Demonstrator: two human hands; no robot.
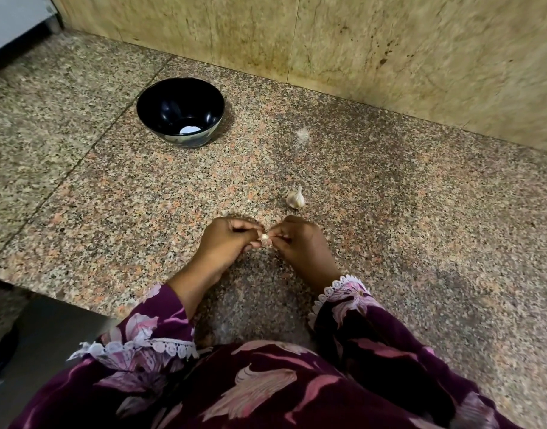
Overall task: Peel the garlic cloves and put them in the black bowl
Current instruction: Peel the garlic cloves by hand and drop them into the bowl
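The small pale garlic clove [264, 237] sat pinched between the left hand [227, 239] and right hand [300, 243] just above the speckled granite tabletop [390, 212], so the glossy black bowl [180, 111] was further back on the left-hand side, nearer the left one.

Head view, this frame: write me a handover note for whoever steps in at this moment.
Left hand and right hand both pinch one garlic clove above the granite counter; its skin is partly on.
A garlic bulb piece lies just beyond the right hand.
The black bowl sits far left, with no cloves visible inside.
Left: finish peeling, drop the clove in, then do the rest.
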